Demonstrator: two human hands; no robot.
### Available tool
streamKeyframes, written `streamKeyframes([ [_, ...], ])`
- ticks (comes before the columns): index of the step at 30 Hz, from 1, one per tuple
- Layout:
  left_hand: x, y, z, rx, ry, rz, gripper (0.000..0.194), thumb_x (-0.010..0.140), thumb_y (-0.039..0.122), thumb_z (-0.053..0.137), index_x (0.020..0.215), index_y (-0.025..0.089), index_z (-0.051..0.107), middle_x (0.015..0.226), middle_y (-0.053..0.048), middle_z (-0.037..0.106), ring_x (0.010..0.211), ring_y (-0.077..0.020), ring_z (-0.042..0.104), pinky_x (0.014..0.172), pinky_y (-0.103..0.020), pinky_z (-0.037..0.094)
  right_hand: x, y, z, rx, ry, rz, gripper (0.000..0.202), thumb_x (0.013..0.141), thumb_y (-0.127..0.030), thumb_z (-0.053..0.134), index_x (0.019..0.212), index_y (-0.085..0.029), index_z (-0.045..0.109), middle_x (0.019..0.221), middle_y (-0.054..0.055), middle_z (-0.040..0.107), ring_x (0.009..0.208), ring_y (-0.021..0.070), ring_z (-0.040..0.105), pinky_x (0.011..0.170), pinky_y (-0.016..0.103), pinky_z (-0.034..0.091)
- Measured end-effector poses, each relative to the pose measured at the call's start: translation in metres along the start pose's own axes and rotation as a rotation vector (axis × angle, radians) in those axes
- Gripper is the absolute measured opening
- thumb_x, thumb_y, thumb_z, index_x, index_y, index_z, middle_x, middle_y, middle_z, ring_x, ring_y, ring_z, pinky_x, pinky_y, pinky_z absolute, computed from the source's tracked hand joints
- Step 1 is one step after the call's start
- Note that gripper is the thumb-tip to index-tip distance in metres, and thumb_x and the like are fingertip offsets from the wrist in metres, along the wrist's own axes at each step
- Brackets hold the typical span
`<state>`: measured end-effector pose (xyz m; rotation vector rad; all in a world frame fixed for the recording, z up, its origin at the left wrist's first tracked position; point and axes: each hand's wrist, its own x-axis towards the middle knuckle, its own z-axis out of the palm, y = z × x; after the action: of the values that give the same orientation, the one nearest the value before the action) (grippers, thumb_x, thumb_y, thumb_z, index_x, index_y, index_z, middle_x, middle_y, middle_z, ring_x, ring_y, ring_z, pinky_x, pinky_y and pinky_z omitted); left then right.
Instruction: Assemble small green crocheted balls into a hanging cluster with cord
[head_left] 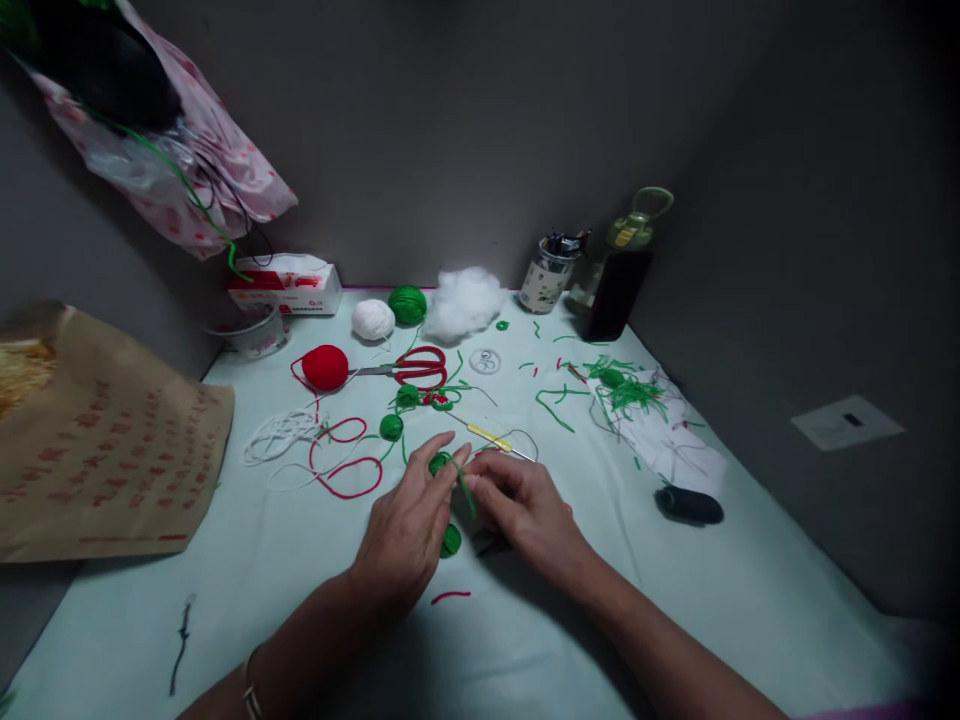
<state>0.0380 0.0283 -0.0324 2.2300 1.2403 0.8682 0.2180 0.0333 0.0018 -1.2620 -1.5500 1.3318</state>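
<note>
Green on green: holds small ball (439, 464) in left hand (405, 520), seemingly pinches strand (468, 492) in right hand (529, 510); slants lengthwise between both, nearer right, nearside of yellow-handled hook (489, 437).

Green yarn strand (466, 490), red yarn ball (325, 368)

This is a small handicraft corner, though whether in a home or workplace is unclear. Grey walls (420, 150) enclose a cloth-covered tabletop (255, 540) strewn with a red yarn ball (325, 368), scissors (390, 370), white stuffing (466, 303), green yarn scraps (636, 393) and a yellow-handled hook (490, 437); a drink bottle (619, 285) and pen cup (544, 283) stand at the back.
</note>
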Motion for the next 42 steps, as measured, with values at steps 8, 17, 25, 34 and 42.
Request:
streamKeyframes([
  [8,0.001,0.001,-0.002,0.033,-0.027,-0.009,0.055,0.096,0.01,0.038,0.148,0.025,0.048,0.155,-0.014,0.043,0.113,-0.023,0.067,0.09,-0.037,0.06,0.002,-0.004,0.0,0.038,-0.023,0.025,0.026,0.092,-0.038,0.059,0.078,-0.017,0.063,0.06,-0.005,0.044,0.055,0.0098,0.037,0.052,0.023,0.03],
  [17,-0.001,-0.004,0.001,0.006,-0.032,-0.021,0.057,0.095,0.008,0.039,0.148,0.028,0.047,0.158,-0.013,0.039,0.113,-0.022,0.066,0.091,-0.037,0.058,0.005,0.0,0.001,0.084,-0.007,0.024,0.028,0.09,-0.041,0.061,0.076,-0.017,0.062,0.059,-0.005,0.041,0.053,0.0088,0.034,0.048,0.022,0.027],
  [25,0.004,-0.002,-0.008,-0.078,-0.019,-0.015,0.046,0.097,0.011,0.04,0.134,0.025,0.061,0.153,-0.013,0.046,0.106,-0.0205,0.067,0.088,-0.034,0.057,0.0,-0.002,0.0,-0.057,0.028,-0.058,0.026,0.095,-0.036,0.057,0.079,-0.017,0.065,0.062,-0.004,0.047,0.056,0.0099,0.04,0.053,0.023,0.033],
  [34,0.013,0.011,-0.018,-0.727,0.148,-0.504,0.015,0.082,0.03,0.072,0.088,0.017,0.069,0.127,-0.009,0.061,0.068,-0.0085,0.054,0.065,-0.024,0.049,-0.005,0.002,0.005,-0.466,0.153,-0.301,0.02,0.098,-0.025,0.054,0.089,-0.018,0.07,0.072,0.002,0.068,0.06,0.012,0.055,0.062,0.024,0.041],
  [42,0.015,0.012,-0.018,-0.956,0.142,-0.64,0.022,0.079,0.035,0.077,0.077,0.015,0.067,0.123,-0.01,0.062,0.083,-0.0144,0.061,0.068,-0.025,0.048,-0.007,0.006,0.008,-0.653,0.108,-0.42,0.03,0.101,-0.025,0.045,0.084,-0.019,0.069,0.069,0.004,0.067,0.061,0.0133,0.056,0.06,0.026,0.041],
])
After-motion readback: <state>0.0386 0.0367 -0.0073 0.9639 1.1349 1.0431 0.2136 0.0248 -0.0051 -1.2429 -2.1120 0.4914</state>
